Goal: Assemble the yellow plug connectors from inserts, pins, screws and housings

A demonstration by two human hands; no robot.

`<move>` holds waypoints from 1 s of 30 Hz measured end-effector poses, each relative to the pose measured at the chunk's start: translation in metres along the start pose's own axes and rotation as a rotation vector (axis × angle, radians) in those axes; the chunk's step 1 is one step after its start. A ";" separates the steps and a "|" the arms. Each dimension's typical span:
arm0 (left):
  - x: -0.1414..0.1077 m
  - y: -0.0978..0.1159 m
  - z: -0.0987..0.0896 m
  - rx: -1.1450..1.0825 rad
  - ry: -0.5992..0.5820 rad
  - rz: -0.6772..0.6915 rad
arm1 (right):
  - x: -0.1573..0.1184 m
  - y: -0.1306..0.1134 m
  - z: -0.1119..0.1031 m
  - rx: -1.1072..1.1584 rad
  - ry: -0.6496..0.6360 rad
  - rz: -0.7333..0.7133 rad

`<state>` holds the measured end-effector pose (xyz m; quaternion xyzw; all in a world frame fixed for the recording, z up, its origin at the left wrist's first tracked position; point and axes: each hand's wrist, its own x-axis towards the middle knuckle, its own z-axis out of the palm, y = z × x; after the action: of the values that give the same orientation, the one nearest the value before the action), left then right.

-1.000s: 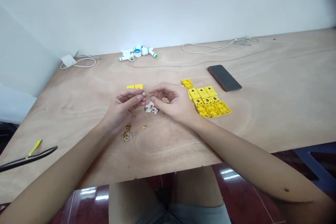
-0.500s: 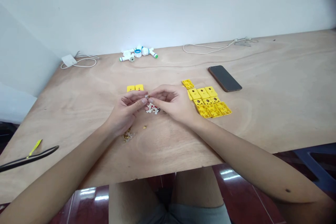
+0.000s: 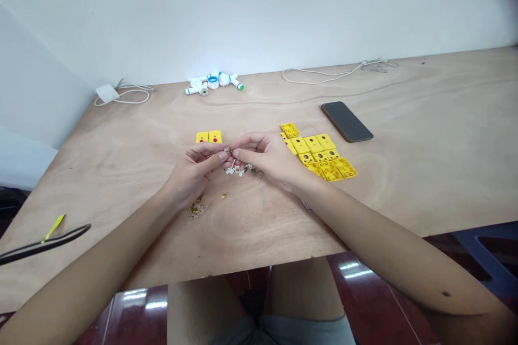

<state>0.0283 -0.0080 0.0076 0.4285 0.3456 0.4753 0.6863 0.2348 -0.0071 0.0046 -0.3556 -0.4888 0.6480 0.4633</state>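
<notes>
Plywood desk (image 3: 259, 237) under left hand (image 3: 192, 172) and right hand (image 3: 269, 160) pinching tiny part (image 3: 229, 151).

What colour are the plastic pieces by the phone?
The plastic pieces are bright yellow, clearest in the head view.

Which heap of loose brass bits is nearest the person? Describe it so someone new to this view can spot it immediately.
On the plywood table, find the person's left hand. Just below it, toward the person, lies a small heap of brass bits. Unlike the lone brass piece to its right, it is a tight cluster of many bits.
</notes>
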 end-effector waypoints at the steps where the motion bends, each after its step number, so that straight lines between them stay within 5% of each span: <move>1: 0.000 0.000 -0.001 -0.004 -0.001 -0.006 | 0.000 -0.001 0.000 -0.014 0.002 0.008; 11: 0.001 -0.003 -0.004 -0.022 0.023 -0.008 | 0.000 -0.005 -0.004 -0.020 0.027 0.078; 30: -0.001 0.001 -0.001 0.042 -0.084 0.003 | -0.001 -0.008 -0.001 -0.001 -0.150 0.132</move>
<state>0.0270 -0.0087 0.0085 0.4630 0.3258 0.4506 0.6903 0.2384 -0.0072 0.0122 -0.3380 -0.4978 0.7018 0.3815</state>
